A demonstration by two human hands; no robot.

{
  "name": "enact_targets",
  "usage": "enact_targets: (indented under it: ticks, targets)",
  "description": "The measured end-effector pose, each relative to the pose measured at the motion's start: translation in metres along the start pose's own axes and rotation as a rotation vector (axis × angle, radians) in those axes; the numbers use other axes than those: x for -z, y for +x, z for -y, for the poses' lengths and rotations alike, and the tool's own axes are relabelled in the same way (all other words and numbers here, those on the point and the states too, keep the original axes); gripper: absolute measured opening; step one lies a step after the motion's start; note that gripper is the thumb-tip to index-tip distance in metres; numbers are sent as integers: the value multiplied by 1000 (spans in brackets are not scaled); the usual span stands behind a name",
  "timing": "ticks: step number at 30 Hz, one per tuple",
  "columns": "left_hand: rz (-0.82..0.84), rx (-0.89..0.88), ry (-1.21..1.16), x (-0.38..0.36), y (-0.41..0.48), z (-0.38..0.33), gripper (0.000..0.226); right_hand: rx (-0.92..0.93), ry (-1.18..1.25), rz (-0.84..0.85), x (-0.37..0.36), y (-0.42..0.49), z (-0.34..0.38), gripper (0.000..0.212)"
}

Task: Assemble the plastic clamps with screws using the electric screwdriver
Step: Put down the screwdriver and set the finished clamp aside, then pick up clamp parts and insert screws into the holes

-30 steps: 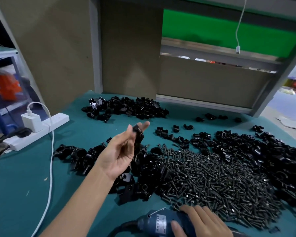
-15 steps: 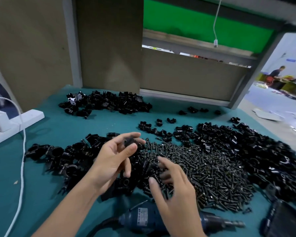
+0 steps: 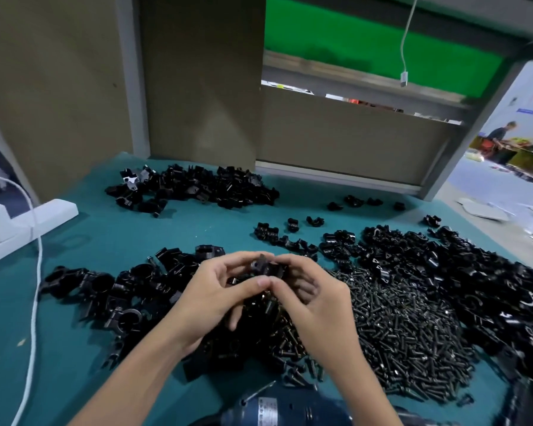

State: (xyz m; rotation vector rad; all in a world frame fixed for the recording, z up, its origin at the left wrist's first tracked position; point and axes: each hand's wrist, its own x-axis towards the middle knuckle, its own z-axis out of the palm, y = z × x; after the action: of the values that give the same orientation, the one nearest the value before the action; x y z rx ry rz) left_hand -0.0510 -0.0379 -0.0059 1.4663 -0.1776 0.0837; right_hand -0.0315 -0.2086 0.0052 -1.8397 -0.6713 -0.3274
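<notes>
- Over the middle of the teal table (image 3: 130, 235), in the head view, both hands meet above the heaps of parts.
- The left hand (image 3: 213, 293) and the right hand (image 3: 317, 305) pinch one black plastic clamp (image 3: 264, 267) between them. The fingers of both curl round it and the two thumb tips touch just below it.
- The clamp is lifted clear of the table, and a round hole in it faces the camera.
- I cannot tell whether a screw already sits in it.
- Just right of the hands lies the pile of screws (image 3: 406, 330), dark and loose, spreading toward the near right edge.
- The electric screwdriver (image 3: 277, 408) lies on the table at the near edge, between the forearms. Neither hand touches it. Its blue body shows a label.
- A heap of larger clamp parts (image 3: 105, 287) lies left of the hands, partly under the left wrist.
- A second clamp heap (image 3: 197, 192) lies at the far side of the table, close to the brown back panel (image 3: 197, 87).
- A third, wide clamp heap (image 3: 480, 272) fills the right side, touching the screws, with a few loose pieces between it and the far heap.
- At the left edge a white power strip (image 3: 31, 219) rests on the table, and a white cable (image 3: 33, 302) runs from it toward the near edge.
- Beyond the panel is a green board (image 3: 382, 47), with a thin white cord (image 3: 406, 50) hanging before it.
- Far right, a person (image 3: 502, 138) stands in the background, blurred.
</notes>
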Motion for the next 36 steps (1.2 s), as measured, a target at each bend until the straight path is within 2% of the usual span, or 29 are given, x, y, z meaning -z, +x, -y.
enact_targets:
  ticks: [2, 5, 6, 8, 10, 12, 15, 20, 24, 26, 30, 34, 36]
  targets:
    - [-34, -4, 25, -2, 1, 0, 32, -44, 60, 63, 5, 3, 1, 23]
    - [-97, -39, -30, -5, 2, 2, 29, -105, 125, 169, 13, 15, -7, 35]
    - [-124, -49, -45, -5, 2, 4, 30, -138, 113, 156, 18, 24, -16, 37]
    - [-195, -47, -71, -8, 1, 7, 32, -231, -25, 6, 35, 51, -49, 30]
    - [-236, -41, -96, -12, 0, 9, 32, -374, -322, -156, 62, 82, -93, 21]
    - [-241, -57, -136, -18, -2, 10, 32, -495, -573, -226, 92, 105, -135, 21]
    - [-252, -93, -242, -19, 0, 7, 31, -565, -749, -193, 119, 129, -174, 22]
    - [-280, -70, -200, -15, 3, 10, 37, -617, -803, -40, 106, 150, -191, 33]
    - [-260, -44, -167, -15, 5, 15, 35, -578, -959, -96, 95, 151, -196, 13]
    - [-252, -38, -158, -15, 6, 14, 30, -523, -910, -128, 93, 148, -196, 14]
    - [-263, -38, -185, -16, 7, 12, 25, -350, -615, -161, 90, 140, -176, 16]
    - [-250, -23, -171, -15, 6, 13, 23, -180, -325, -131, 78, 113, -126, 40]
    - [-233, -17, -154, -15, 5, 14, 24, -146, -171, -105, 70, 95, -99, 44]
